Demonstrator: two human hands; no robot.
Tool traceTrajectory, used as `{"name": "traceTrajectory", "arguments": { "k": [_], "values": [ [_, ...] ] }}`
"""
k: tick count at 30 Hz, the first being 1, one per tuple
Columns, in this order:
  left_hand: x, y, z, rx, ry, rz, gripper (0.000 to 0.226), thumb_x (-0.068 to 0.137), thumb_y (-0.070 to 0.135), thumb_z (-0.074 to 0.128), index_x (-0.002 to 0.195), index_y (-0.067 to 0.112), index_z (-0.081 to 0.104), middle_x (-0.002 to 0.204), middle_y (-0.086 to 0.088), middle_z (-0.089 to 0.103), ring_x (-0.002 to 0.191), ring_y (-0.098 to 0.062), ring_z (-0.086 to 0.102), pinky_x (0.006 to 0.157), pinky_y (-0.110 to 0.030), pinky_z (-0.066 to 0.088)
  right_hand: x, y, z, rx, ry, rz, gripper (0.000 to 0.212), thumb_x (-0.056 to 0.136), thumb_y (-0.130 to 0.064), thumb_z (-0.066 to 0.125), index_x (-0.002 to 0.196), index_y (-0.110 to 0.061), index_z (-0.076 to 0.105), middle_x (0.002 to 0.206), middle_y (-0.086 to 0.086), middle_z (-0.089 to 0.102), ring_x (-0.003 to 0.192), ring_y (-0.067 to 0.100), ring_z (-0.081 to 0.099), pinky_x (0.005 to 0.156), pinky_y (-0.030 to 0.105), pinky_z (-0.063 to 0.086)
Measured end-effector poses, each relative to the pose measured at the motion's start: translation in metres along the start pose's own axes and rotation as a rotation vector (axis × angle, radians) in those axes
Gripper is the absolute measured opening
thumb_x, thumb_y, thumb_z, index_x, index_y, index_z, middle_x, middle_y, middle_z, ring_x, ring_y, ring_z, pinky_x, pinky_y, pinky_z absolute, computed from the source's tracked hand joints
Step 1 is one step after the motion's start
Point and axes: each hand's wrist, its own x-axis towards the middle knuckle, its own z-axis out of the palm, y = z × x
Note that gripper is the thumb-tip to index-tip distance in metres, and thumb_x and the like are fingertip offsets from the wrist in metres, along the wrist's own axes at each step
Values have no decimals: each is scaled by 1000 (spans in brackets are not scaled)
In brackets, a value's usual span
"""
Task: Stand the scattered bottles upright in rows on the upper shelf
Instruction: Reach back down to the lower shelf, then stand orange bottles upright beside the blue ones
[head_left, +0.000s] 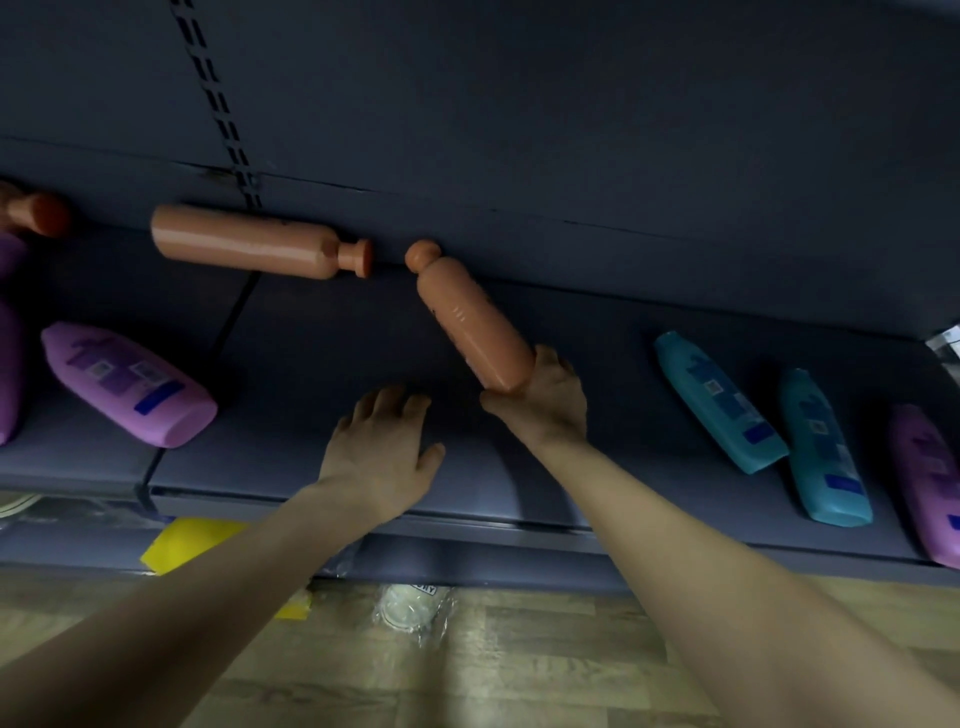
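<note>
Head view: nearest you, the wood floor (519, 654) and a yellow item (182, 540) show below the shelf (322, 343). Your left hand (382, 447) is palm-down at the shelf's front, fingers loosely spread, holding nothing. Just to its right, your right hand (545, 402) has fingers and thumb wrapped round the base of the orange bottle (472, 322), which slants with its cap at the back wall. A purple bottle (130, 384) lies to the left; a teal bottle (719, 402) and a second teal bottle (826, 449) lie to the right. Farthest, a second orange bottle (249, 241) lies along the back wall.
</note>
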Motion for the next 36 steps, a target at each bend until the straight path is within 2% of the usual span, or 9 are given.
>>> {"name": "traceTrajectory", "arguments": {
  "k": [8, 12, 15, 22, 24, 27, 31, 33, 36],
  "values": [
    [-17, -7, -12, -67, -35, 27, 56, 94, 39, 46, 144, 21, 30, 145, -5, 32, 132, -27, 31, 104, -35, 31, -29, -20, -4, 371, -13, 245, 55, 72, -41, 73, 116, -16, 52, 97, -4, 60, 85, 17, 60, 75, 31, 51],
    [-29, -9, -17, -128, -17, 41, 54, 94, 35, 48, 143, 19, 33, 142, -6, 37, 130, -26, 34, 105, -32, 30, -46, -30, -4, 867, -150, 518, 32, 85, -32, 66, 102, -7, 53, 81, 10, 64, 61, 20, 62, 46, 24, 47],
    [-38, -13, -16, -183, 1, 61, 52, 93, 32, 50, 141, 18, 36, 143, -4, 36, 130, -23, 35, 104, -31, 31, -59, -33, -5, 1133, -202, 645, 40, 89, -32, 61, 114, -4, 48, 83, 15, 61, 63, 24, 62, 38, 18, 42],
    [-51, -23, -8, -425, 87, 26, 55, 90, 23, 58, 140, 11, 41, 142, -9, 42, 130, -26, 40, 105, -37, 35, -85, -32, -3, 1405, -370, 737, 45, 88, -44, 48, 106, -3, 55, 76, 12, 57, 43, 16, 57, 35, 14, 40],
    [-50, -25, -7, -631, 90, -40, 64, 87, 26, 62, 143, 10, 37, 144, -10, 42, 131, -24, 41, 107, -35, 34, -96, -29, 0, 1463, -422, 772, 51, 86, -48, 46, 100, -1, 58, 72, 13, 56, 42, 15, 55, 35, 14, 40],
    [-49, -27, -10, -1198, -38, -168, 72, 87, 24, 66, 147, 14, 29, 143, -5, 45, 121, -11, 47, 101, -26, 37, -112, -25, 4, 1570, -480, 797, 56, 76, -51, 48, 93, 1, 59, 64, 14, 55, 39, 15, 50, 36, 13, 34],
    [-51, -32, -8, -1571, -290, -254, 81, 79, 33, 70, 147, 19, 30, 135, -3, 55, 114, -17, 57, 96, -34, 42, -127, -20, 14, 1612, -541, 745, 59, 66, -52, 44, 88, 1, 58, 58, 14, 53, 37, 13, 42, 35, 15, 28],
    [-51, -35, -4, -1669, -417, -228, 69, 73, 35, 70, 136, 19, 46, 124, -2, 62, 109, -18, 62, 97, -39, 46, -130, -18, 18, 1619, -580, 716, 60, 67, -53, 42, 86, 2, 58, 57, 13, 53, 36, 13, 40, 35, 16, 27],
    [-51, -33, -1, -1765, -544, -192, 42, 71, 30, 69, 110, 21, 57, 102, -2, 67, 87, -14, 67, 72, -31, 55, -135, -16, 22, 1621, -663, 684, 62, 67, -55, 38, 82, 0, 60, 55, 12, 53, 33, 11, 36, 32, 15, 28]
  ]
}}
